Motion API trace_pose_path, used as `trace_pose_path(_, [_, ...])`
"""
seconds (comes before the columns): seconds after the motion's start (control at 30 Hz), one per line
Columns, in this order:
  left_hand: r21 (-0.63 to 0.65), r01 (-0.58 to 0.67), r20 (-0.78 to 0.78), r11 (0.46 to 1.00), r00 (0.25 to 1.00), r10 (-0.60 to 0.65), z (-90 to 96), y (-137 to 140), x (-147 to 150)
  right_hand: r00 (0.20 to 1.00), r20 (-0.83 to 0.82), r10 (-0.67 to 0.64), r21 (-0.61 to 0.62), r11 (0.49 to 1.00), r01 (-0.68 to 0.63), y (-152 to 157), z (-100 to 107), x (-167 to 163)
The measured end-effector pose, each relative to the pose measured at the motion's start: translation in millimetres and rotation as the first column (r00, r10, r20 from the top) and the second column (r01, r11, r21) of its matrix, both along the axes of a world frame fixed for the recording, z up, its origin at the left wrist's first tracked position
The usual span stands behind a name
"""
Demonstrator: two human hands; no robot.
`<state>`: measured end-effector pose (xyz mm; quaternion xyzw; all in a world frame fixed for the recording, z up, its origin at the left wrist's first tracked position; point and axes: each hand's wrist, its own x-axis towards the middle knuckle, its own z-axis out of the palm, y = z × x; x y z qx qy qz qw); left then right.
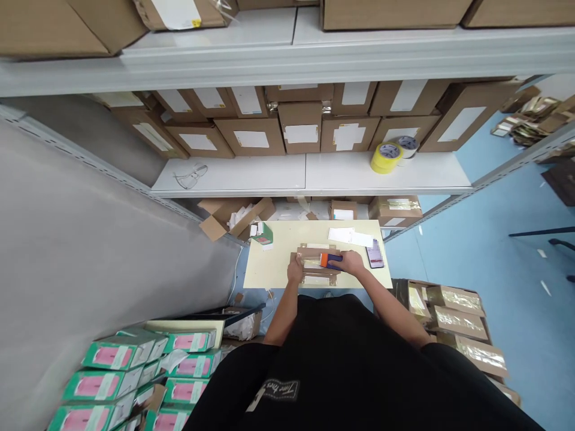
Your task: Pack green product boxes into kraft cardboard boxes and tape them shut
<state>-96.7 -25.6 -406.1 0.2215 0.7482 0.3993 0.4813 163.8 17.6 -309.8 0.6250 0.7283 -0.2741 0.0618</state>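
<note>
A cardboard box point(315, 252) with strips of clear tape lies on the pale yellow table point(274, 276) in front of me. My left hand point(295, 269) grips its left edge. In my right hand point(351, 262) is a small orange and dark blue hand tool point(331, 261), held over the right part of the box; its exact kind is unclear. Beyond the box are white paper slips point(349, 236). To the right of my right hand lies a phone point(374, 254). A small green box point(262, 232) stands at the table's far left corner.
A shelf point(251, 173) with cardboard boxes rises behind the table, holding yellow tape rolls point(386, 157) and glasses point(192, 176). An open carton point(238, 215) sits below it. Green and pink boxes point(108, 354) are stacked lower left, taped cartons point(457, 323) lower right.
</note>
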Motion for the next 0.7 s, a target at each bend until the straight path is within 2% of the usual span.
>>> trace_pose_path(0.23, [-0.031, 0.08, -0.14, 0.996, 0.987, -0.083, 6.8, -0.6, -1.0, 0.987, 0.085, -0.136, -0.028, 0.99, 0.139, -8.3, -5.2, 99.2])
trace_pose_path(0.4, [-0.043, 0.121, -0.194, 0.992, 0.973, -0.127, 9.6, 0.8, -1.4, 0.977, 0.111, -0.183, -0.032, 0.982, 0.188, -4.5, -11.9, 137.2])
trace_pose_path(0.47, [-0.048, 0.136, -0.216, 0.99, 0.966, -0.143, 9.0, 1.8, -2.1, 0.968, 0.131, -0.216, -0.025, 0.975, 0.221, 0.1, -17.5, 136.7])
trace_pose_path(0.53, [-0.056, 0.145, -0.234, 0.988, 0.96, -0.154, 7.7, 2.9, -3.3, 0.958, 0.148, -0.245, -0.026, 0.968, 0.251, 5.3, -25.1, 122.7])
trace_pose_path(0.63, [-0.065, 0.162, -0.26, 0.985, 0.95, -0.173, 5.8, 4.4, -5.9, 0.956, 0.138, -0.259, -0.055, 0.962, 0.269, 10.8, -39.5, 80.1])
trace_pose_path(0.7, [-0.069, 0.174, -0.281, 0.982, 0.941, -0.187, 5.1, 5.0, -7.5, 0.965, 0.051, -0.257, -0.07, 0.963, 0.26, 10.1, -49.8, 48.0])
